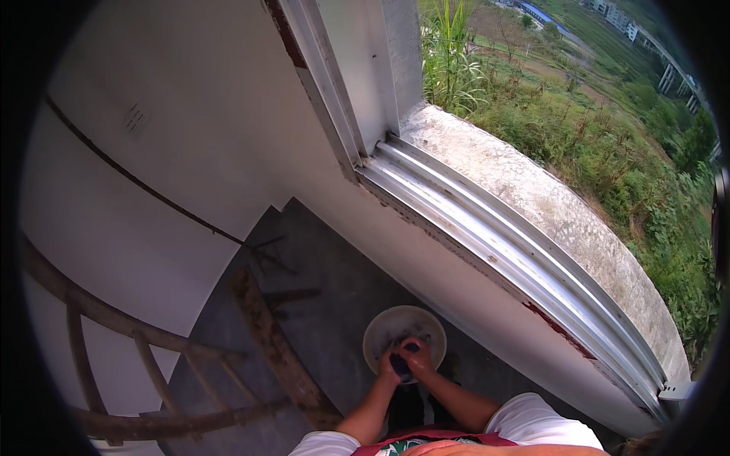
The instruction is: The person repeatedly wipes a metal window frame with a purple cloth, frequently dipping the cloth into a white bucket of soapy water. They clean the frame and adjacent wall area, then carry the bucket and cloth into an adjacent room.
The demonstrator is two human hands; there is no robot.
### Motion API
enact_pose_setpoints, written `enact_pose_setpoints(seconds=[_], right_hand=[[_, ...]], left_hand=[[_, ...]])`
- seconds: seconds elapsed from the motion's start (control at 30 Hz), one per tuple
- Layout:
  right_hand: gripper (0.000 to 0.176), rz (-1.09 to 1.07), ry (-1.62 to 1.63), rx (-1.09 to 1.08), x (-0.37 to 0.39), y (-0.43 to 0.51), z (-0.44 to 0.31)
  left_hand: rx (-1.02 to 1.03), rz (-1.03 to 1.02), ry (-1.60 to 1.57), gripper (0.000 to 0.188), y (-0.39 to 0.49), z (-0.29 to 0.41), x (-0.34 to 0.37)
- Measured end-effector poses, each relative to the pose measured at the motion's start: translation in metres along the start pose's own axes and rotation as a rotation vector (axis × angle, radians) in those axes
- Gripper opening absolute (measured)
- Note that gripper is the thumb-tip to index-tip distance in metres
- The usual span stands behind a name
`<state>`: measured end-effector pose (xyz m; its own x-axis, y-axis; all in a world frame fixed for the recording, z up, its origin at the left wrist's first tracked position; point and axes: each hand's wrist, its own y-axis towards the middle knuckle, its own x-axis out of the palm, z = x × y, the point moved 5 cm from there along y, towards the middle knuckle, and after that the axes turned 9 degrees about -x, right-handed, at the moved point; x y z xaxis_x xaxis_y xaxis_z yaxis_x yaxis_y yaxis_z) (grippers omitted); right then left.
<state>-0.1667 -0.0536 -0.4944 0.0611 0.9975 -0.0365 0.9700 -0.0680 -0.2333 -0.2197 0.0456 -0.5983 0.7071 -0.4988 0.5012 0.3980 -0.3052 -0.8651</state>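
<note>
A round, pale basin (378,326) sits low before me, with what looks like water and suds inside. Over its near half, my left hand (389,366) and my right hand (417,354) are together, gripping a dark, wet-looking item (401,369), probably a cloth. Part of it bulges between the fingers of my right hand; the rest hangs beneath my palms near the basin's near rim. My fingers hide much of it, so its exact kind cannot be made out.
On the left a wooden ladder (171,420) leans near a white wall (188,137). A worn wooden bench (279,347) stands between ladder and basin on the grey floor (336,273). To the right runs a low wall under an aluminium window track (490,239), with a concrete ledge (547,199) outside.
</note>
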Motion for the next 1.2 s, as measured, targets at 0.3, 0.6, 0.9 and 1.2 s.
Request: enact_pose_setpoints(seconds=[0.3, 0.6, 0.9, 1.2], right_hand=[[0.010, -0.190, -0.028, -0.206, 0.017, 0.005, -0.014], [0.010, -0.498, -0.058, -0.371, 0.026, 0.020, -0.028], [0.040, -0.251, 0.342, 0.340, 0.001, 0.037, 0.055], [0.039, 0.006, 0.669, 0.825, -0.041, 0.020, 0.127]], left_hand=[[0.220, -0.198, 0.405, 0.047, 0.049, 0.000, -0.042], [-0.114, -0.181, 0.184, 0.035, 0.009, -0.009, -0.017], [-0.249, -0.088, -0.029, 0.036, 0.010, -0.007, 0.004], [0.558, -0.155, 0.963, 0.011, -0.019, 0.041, 0.000]])
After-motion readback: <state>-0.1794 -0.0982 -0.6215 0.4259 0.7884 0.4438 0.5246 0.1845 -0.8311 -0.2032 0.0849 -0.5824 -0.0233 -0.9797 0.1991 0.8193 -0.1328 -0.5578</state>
